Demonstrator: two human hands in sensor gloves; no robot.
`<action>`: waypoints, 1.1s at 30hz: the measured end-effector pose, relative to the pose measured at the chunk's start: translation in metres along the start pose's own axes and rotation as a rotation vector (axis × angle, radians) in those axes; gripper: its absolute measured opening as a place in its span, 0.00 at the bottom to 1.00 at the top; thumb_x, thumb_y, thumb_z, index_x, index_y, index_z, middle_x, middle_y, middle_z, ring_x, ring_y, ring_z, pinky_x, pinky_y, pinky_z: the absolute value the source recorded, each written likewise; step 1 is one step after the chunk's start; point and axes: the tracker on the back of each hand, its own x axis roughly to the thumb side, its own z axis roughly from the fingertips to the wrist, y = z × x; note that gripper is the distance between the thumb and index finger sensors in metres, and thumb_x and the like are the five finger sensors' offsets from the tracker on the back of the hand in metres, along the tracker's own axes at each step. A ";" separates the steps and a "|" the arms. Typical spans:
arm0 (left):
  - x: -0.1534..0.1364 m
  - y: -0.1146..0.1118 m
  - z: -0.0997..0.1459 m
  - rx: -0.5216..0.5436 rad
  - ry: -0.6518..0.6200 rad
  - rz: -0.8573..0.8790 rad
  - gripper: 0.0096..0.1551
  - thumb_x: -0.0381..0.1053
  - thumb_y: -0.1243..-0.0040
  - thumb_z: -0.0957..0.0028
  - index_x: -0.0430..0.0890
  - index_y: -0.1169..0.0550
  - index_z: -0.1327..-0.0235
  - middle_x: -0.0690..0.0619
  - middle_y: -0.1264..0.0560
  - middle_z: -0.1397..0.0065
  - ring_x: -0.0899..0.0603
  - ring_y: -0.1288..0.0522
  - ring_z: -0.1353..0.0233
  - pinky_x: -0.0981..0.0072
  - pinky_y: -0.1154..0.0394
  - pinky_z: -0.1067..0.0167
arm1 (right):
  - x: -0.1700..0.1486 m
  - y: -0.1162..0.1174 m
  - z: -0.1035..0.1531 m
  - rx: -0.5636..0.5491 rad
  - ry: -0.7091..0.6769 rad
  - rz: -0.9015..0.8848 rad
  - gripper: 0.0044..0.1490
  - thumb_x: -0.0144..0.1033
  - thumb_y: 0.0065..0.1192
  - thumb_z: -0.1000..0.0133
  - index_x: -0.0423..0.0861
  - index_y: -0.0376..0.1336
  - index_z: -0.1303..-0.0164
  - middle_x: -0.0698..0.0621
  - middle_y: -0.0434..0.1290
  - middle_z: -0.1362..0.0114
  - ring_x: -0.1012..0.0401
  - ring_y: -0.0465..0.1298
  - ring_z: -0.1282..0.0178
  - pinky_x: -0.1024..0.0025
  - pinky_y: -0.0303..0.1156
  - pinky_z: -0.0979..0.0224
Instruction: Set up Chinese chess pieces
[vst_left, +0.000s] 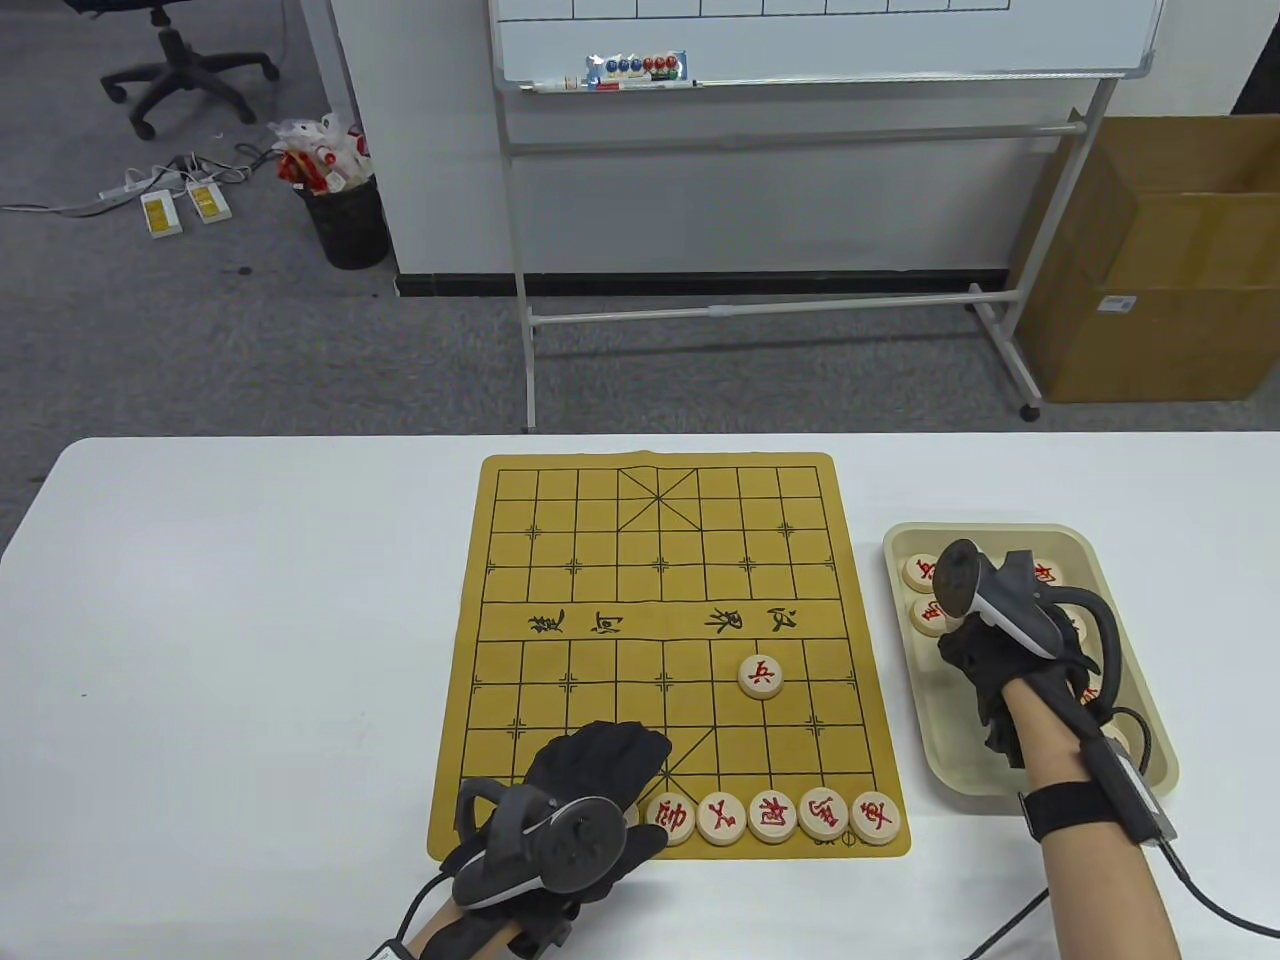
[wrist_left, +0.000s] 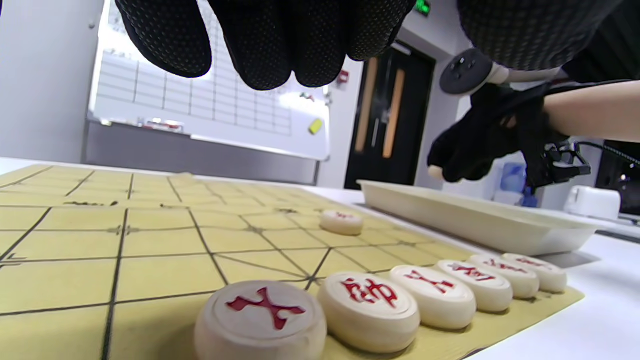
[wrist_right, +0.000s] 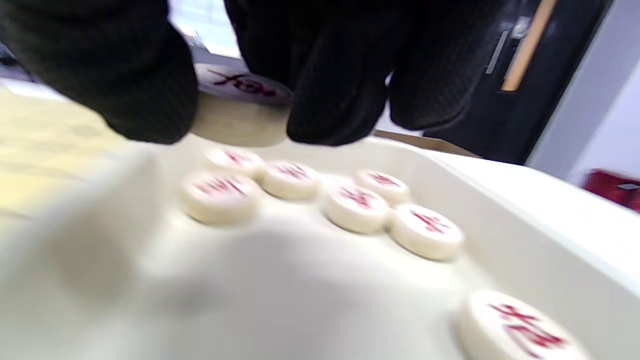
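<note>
Right hand (vst_left: 985, 665) lifts a piece (wrist_right: 235, 112) over the tray (vst_left: 1000, 785).
Its fingers (wrist_right: 330, 100) clamp that piece; left hand (vst_left: 590, 775) hovers, fingers (wrist_left: 260, 45) loosely together, over the board (vst_left: 660, 560).

The white table (vst_left: 250, 620) bears a yellow chessboard mat (vst_left: 560, 560) and, just beside it, a cream tray (vst_left: 1140, 690).

Left hand (vst_left: 590, 775) low over the near edge of the board (vst_left: 540, 640), palm down, fingers (wrist_left: 265, 45) hanging loose and apart from the surface, nothing between them. Right hand (vst_left: 985, 655) raised over the left side of the tray (vst_left: 1000, 790), forearm bare behind the wrist strap, thumb and fingers (wrist_right: 340, 95) pinching one chess piece (wrist_right: 235, 112) by its rim (right wrist view blurred).
</note>
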 end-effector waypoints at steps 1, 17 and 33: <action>0.002 0.001 0.001 0.014 -0.008 0.003 0.49 0.68 0.44 0.61 0.54 0.39 0.23 0.52 0.35 0.18 0.42 0.34 0.19 0.40 0.33 0.26 | 0.006 -0.007 0.011 -0.006 -0.043 -0.044 0.53 0.57 0.74 0.55 0.43 0.60 0.23 0.42 0.74 0.28 0.60 0.82 0.48 0.54 0.76 0.31; 0.061 0.009 0.026 0.342 -0.356 -0.218 0.44 0.62 0.37 0.62 0.63 0.38 0.28 0.55 0.36 0.20 0.46 0.30 0.23 0.45 0.30 0.26 | 0.122 0.009 0.177 0.169 -0.817 -0.561 0.53 0.57 0.72 0.54 0.40 0.61 0.23 0.41 0.75 0.29 0.59 0.82 0.49 0.53 0.76 0.32; 0.046 0.025 0.022 0.365 -0.291 -0.245 0.29 0.60 0.31 0.68 0.63 0.20 0.49 0.61 0.17 0.40 0.54 0.14 0.42 0.52 0.20 0.33 | 0.119 0.017 0.189 0.026 -0.819 -0.456 0.53 0.56 0.68 0.51 0.40 0.57 0.19 0.38 0.69 0.22 0.51 0.81 0.38 0.46 0.71 0.28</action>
